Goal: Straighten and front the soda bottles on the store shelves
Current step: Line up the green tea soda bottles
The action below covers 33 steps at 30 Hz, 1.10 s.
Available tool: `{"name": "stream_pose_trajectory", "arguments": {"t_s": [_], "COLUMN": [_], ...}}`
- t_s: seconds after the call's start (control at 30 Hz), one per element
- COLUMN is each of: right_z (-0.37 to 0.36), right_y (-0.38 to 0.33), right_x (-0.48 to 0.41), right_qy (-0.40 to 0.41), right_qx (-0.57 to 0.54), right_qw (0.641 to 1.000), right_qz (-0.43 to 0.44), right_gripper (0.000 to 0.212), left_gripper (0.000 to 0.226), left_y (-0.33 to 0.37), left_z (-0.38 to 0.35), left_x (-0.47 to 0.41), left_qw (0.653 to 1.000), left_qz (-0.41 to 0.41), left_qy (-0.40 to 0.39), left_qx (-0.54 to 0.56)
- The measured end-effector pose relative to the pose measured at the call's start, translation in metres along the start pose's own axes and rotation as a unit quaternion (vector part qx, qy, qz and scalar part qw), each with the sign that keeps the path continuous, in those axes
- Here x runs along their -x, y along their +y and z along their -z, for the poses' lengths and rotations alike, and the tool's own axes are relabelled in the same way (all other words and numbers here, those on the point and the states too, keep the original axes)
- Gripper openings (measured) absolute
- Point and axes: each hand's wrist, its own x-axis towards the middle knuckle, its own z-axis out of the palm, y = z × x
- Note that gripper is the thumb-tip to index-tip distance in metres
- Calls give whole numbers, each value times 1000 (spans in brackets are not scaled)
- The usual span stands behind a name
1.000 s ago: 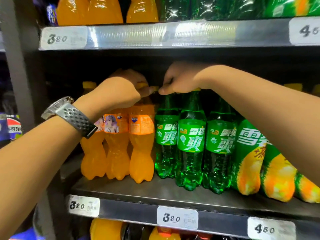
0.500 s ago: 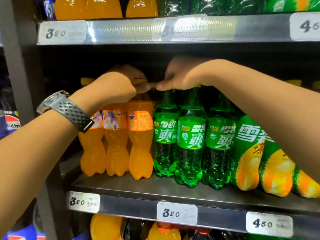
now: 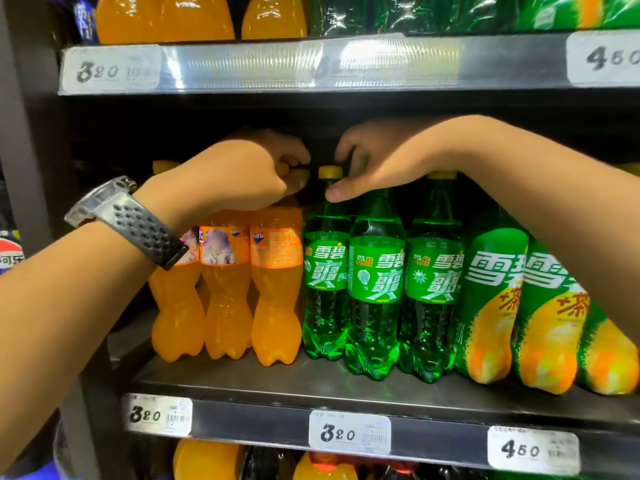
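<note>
Nearest me, two bare forearms reach in from either side; the left one wears a wristwatch (image 3: pixel 104 202) on a dark perforated strap. Just past them runs the front rail of the middle shelf (image 3: pixel 242 384), carrying three price tags (image 3: pixel 349 433); two read 320 and the right-hand one reads 450.

On that shelf the front row stands upright, bottle touching bottle. There are three orange Fanta bottles (image 3: pixel 227 299) on the left and three green Sprite bottles (image 3: pixel 375 289) in the middle. Larger green-and-yellow Sprite tea bottles (image 3: pixel 491 306) stand on the right, partly hidden by the right arm. The Sprite labels face outward; the rightmost Fanta bottle (image 3: pixel 277 289) shows its label turned partly aside.

Up at the caps, the left hand (image 3: pixel 242 174) curls over the rightmost Fanta bottle, its grip closed round the yellow cap and neck. The right hand (image 3: pixel 377 161) sits just beside it, not touching. Its grip pinches the neck of the leftmost Sprite bottle (image 3: pixel 325 289), thumb across the front just under the yellow cap and fingers curled behind; the palm covers the top of the middle Sprite bottle.

Behind the row the shelf goes dark. Above, the upper shelf rail (image 3: pixel 259 64) carries more orange and green bottles; below, orange bottle tops (image 3: pixel 207 459) show. At the far left edge sits a Pepsi label (image 3: pixel 10 254).
</note>
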Motion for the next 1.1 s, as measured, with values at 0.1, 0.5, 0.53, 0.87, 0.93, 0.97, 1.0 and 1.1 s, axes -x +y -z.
{"name": "stream_pose_trajectory", "arguments": {"t_s": [0.1, 0.5, 0.53, 0.87, 0.93, 0.97, 1.0, 1.1], "right_z": [4, -10, -10, -13, -12, -11, -11, -11], "right_y": [5, 8, 8, 11, 10, 10, 10, 10], "right_x": [15, 19, 19, 18, 19, 19, 19, 18], "right_qy": [-24, -23, -24, -18, -28, -34, -39, -44], "right_qx": [38, 76, 73, 70, 72, 73, 73, 70], "right_qw": [999, 997, 997, 997, 997, 997, 997, 997], "right_qz": [-11, 2, -2, 3, 4, 3, 2, 2], "right_gripper": [83, 59, 59, 57, 57, 57, 56, 55], "left_gripper": [43, 32, 31, 28, 27, 27, 27, 26], "left_y": [19, 45, 43, 50, 49, 49, 49, 48], "left_z": [1, -7, -6, -5, -6, -7, -7, -8], "left_x": [-8, -31, -29, -22, -21, -20, -20, -19], "left_qw": [1000, 996, 996, 997, 998, 998, 998, 998], "left_qz": [-17, -3, -7, -5, 0, 1, 1, 3], "left_qy": [1, -81, -81, -71, -66, -60, -55, -49], "left_qx": [22, -36, -27, -24, -26, -26, -28, -43]}}
